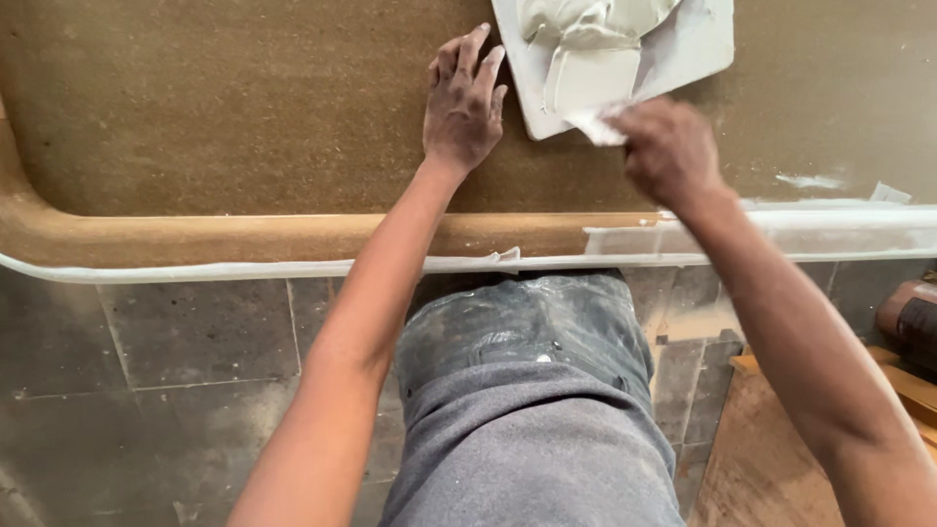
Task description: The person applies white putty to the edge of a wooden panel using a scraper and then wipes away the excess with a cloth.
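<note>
My left hand [463, 98] rests flat on a brown fibreboard panel [244, 107], fingers spread, just left of a white square board [698, 44] loaded with grey-white putty [586, 44]. My right hand [667, 151] is closed on a putty knife whose white-smeared blade [595, 125] meets the near corner of the white board. The knife's handle is hidden inside my fist. White putty coats the panel's rounded front edge [781, 229] to the right of my right wrist; the edge further left is bare brown.
A thin white strip [195, 270] runs along the bottom of the panel's edge. Grey floor tiles [195, 342] lie below, with wooden boards [771, 459] and a brown cylindrical object [908, 317] at lower right.
</note>
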